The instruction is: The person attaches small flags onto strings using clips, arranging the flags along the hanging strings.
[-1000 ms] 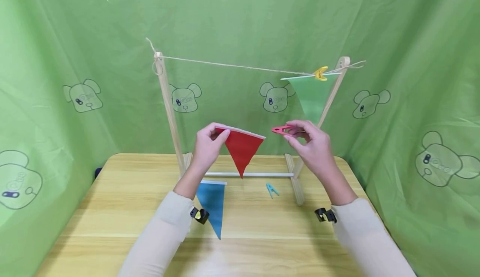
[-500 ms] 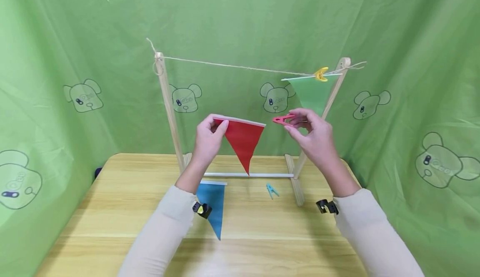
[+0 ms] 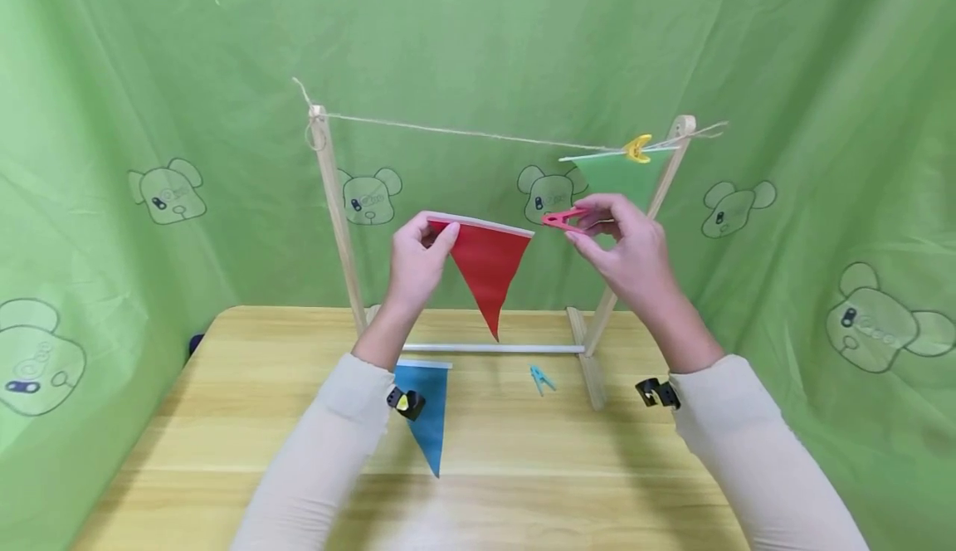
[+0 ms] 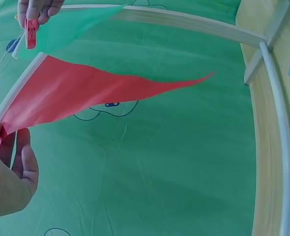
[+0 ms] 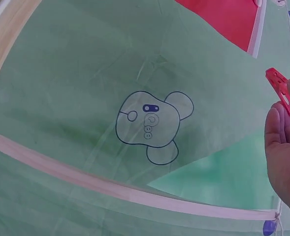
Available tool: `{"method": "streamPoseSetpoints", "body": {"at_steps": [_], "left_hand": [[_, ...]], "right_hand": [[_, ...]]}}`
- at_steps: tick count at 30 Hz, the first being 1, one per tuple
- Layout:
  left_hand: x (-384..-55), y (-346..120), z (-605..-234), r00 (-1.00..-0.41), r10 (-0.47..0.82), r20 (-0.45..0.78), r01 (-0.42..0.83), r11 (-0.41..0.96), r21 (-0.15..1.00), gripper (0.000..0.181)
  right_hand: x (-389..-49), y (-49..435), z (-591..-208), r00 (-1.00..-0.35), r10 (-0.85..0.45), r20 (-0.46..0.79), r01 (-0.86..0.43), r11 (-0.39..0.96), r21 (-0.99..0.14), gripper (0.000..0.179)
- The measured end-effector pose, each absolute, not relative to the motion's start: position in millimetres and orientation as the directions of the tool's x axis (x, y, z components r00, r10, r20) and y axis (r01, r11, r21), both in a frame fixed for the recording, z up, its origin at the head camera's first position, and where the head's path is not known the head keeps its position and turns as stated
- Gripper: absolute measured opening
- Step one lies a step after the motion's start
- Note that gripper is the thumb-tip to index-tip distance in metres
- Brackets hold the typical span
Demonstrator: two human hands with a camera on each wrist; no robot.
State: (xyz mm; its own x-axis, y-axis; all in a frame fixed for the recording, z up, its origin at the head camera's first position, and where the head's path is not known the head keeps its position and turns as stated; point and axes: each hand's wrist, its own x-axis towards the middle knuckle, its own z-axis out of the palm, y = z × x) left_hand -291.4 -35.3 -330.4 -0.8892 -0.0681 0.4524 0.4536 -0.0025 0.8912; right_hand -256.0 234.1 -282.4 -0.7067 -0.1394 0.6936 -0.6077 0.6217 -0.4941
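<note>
My left hand (image 3: pixel 420 265) pinches the upper left corner of a red triangular pennant (image 3: pixel 489 273), whose white top edge slants slightly down to the right. The pennant's point hangs free. To its right, my right hand (image 3: pixel 626 244) holds a red clothespin (image 3: pixel 563 219) by its handles, its nose towards the pennant but apart from it. The same clothespin (image 4: pixel 30 33) shows in the left wrist view beyond the pennant. Above both hands runs a string (image 3: pixel 463 131). A yellow clothespin (image 3: pixel 638 148) fixes a green pennant (image 3: pixel 623 179) at its right end; my right hand partly hides that pennant.
Two wooden posts (image 3: pixel 339 219) carry the string, joined low down by a white rod (image 3: pixel 493 348). On the wooden table (image 3: pixel 523 485) lie a blue pennant (image 3: pixel 426 410), partly behind my left wrist, and a light blue clothespin (image 3: pixel 541 378). Green curtains (image 3: pixel 478 20) surround it.
Both hands have risen towards the string, carrying the red pennant and the red clothespin up with them. The blue pennant and light blue clothespin stay where they were.
</note>
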Motion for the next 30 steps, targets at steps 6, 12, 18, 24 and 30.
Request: {"method": "streamPoseSetpoints", "body": {"at_steps": [6,12,18,24,30], "left_hand": [[-294.2,-33.1,-325.9,-0.886,-0.084,0.455,0.460,-0.041,0.887,0.013],[-294.8,-30.2,-321.1,-0.883,-0.079,0.463,0.468,-0.062,0.882,0.013],[-297.3,-25.9,-316.0,-0.883,-0.092,0.461,0.468,-0.083,0.880,0.013],[-299.2,-21.6,-308.0,-0.874,-0.099,0.475,0.483,-0.086,0.871,0.013],[-300.5,-18.3,-298.6,-0.864,-0.110,0.491,0.500,-0.084,0.862,0.013]], "right_hand": [[-256.1,232.9,-276.2,-0.689,-0.147,0.709,-0.624,0.617,-0.479,0.039],[-255.0,233.4,-267.6,-0.676,-0.141,0.724,-0.627,0.626,-0.464,0.037],[-254.2,230.5,-255.5,-0.658,-0.150,0.738,-0.633,0.641,-0.434,0.033],[-253.1,227.1,-240.9,-0.609,-0.189,0.770,-0.661,0.658,-0.361,0.033],[-254.5,223.9,-225.3,-0.592,-0.198,0.781,-0.667,0.665,-0.336,0.033]]}}
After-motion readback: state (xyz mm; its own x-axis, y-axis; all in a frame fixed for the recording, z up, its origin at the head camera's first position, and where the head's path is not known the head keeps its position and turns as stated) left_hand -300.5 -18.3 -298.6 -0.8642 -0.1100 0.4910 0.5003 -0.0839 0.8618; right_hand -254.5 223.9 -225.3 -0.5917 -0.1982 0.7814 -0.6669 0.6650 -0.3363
